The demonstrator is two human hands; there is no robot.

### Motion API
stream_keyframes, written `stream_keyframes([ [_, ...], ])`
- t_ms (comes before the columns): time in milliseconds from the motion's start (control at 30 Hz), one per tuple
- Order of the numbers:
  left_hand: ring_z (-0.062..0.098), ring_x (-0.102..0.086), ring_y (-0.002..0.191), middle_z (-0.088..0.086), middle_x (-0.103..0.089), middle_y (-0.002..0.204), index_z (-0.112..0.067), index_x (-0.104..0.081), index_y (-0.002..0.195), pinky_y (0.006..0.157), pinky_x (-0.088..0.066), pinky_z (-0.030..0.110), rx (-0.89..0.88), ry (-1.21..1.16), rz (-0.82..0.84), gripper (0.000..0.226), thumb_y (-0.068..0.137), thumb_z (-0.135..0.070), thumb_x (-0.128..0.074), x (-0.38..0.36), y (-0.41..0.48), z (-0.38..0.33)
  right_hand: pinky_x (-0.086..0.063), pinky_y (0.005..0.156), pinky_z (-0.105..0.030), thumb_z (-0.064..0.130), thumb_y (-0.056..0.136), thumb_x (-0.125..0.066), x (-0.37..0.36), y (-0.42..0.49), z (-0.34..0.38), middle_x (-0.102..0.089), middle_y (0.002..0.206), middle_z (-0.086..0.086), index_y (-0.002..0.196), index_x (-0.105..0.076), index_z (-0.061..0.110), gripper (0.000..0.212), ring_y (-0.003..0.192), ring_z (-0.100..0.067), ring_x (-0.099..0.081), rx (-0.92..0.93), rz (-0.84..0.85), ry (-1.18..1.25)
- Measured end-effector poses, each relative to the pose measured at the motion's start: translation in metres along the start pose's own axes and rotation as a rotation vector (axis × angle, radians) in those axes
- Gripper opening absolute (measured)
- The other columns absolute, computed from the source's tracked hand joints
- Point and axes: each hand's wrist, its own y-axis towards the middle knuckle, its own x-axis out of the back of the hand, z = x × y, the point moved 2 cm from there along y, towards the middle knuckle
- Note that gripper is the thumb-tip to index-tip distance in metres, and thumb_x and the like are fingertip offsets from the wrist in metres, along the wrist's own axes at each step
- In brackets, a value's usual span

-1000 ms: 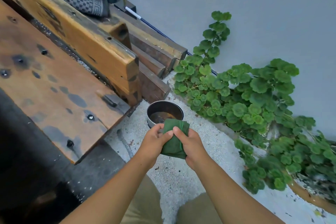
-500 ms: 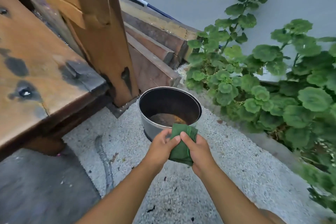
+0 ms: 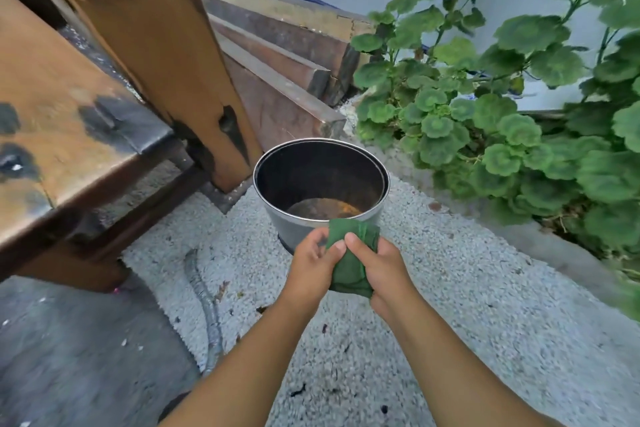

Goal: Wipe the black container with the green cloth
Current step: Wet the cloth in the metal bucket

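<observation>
**Cloth gathered in both hands, wiping not yet begun**

Head view: The green cloth [image 3: 349,260] is seen bunched into a folded wad and is clamped between both hands. The left hand [image 3: 317,265] is closed on its left side, with the thumb pressed on top; the right hand [image 3: 379,269] is closed on its right side, with fingers wrapped beneath. The two thumbs are nearly touching over the fabric, so the hands are held together rather than apart.

The black container [image 3: 320,184] is set upright on the pale gravel ground [image 3: 467,305], just beside the foot of a wooden bench [image 3: 86,107] and near a leafy green plant [image 3: 502,121]. Its interior is dark, and a brownish, rust-coloured residue is visible on the bottom.

The upper edge of the cloth is overlapped in the picture with the container's near rim; whether contact is actually made cannot be told. No wiped patch can be made out on the wall or the bottom. It is judged that only the preparation is done: the cloth is gripped and brought up to the container. The whole of the wiping, inside and outside, is judged to remain.
</observation>
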Motion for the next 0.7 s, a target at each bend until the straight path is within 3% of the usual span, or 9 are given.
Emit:
stream_keyframes([
  [167, 0.029, -0.073, 0.101, 0.016, -0.075, 0.112, -0.004, -0.062, 0.122, 0.082, -0.061, 0.036, 0.065, 0.162, 0.136, 0.024, 0.099, -0.01, -0.061, 0.011, 0.005, -0.025, -0.062, 0.086, -0.048, 0.02, 0.097, -0.069, -0.005, 0.003, 0.001, -0.079, 0.109, -0.018, 0.116, -0.073, 0.012, 0.021, 0.102, -0.035, -0.076, -0.038, 0.029, 0.089],
  [300, 0.027, -0.072, 0.086, 0.021, -0.073, 0.097, -0.003, -0.062, 0.115, 0.067, -0.059, 0.029, 0.172, 0.607, 0.35, 0.021, 0.097, -0.011, -0.065, 0.029, 0.024, -0.063, -0.063, 0.083, -0.049, 0.021, 0.096, -0.07, -0.007, 0.005, -0.002, -0.078, 0.111, -0.018, 0.122, -0.069, 0.01, 0.028, 0.102, -0.036, -0.076, -0.069, 0.022, 0.129],
  [367, 0.029, -0.073, 0.085, 0.023, -0.075, 0.098, -0.005, -0.063, 0.11, 0.062, -0.057, 0.023, 0.17, 0.835, 0.387, 0.015, 0.096, -0.01, -0.065, 0.038, 0.036, -0.083, -0.064, 0.076, -0.043, 0.021, 0.096, -0.071, -0.004, 0.006, 0.001, -0.079, 0.11, -0.016, 0.122, -0.069, 0.009, 0.029, 0.1, -0.033, -0.077, -0.065, 0.002, 0.132],
  [567, 0.02, -0.072, 0.081, 0.003, -0.076, 0.087, -0.012, -0.07, 0.098, 0.071, -0.056, 0.028, -0.104, 1.254, 0.27, 0.008, 0.092, -0.011, -0.064, 0.049, 0.059, -0.102, -0.064, 0.064, -0.036, 0.019, 0.094, -0.071, 0.005, 0.011, 0.01, -0.08, 0.105, -0.013, 0.115, -0.071, 0.012, 0.021, 0.09, -0.028, -0.079, -0.06, -0.052, 0.205],
  [700, 0.024, -0.06, 0.096, 0.003, -0.06, 0.1, -0.012, -0.067, 0.105, 0.077, -0.049, 0.036, -0.365, 1.656, 0.415, 0.021, 0.093, -0.029, -0.066, 0.039, 0.065, -0.085, -0.064, 0.068, -0.04, 0.02, 0.095, -0.071, 0.004, 0.011, 0.009, -0.08, 0.106, -0.013, 0.116, -0.072, 0.013, 0.022, 0.093, -0.03, -0.078, -0.056, -0.048, 0.237],
])
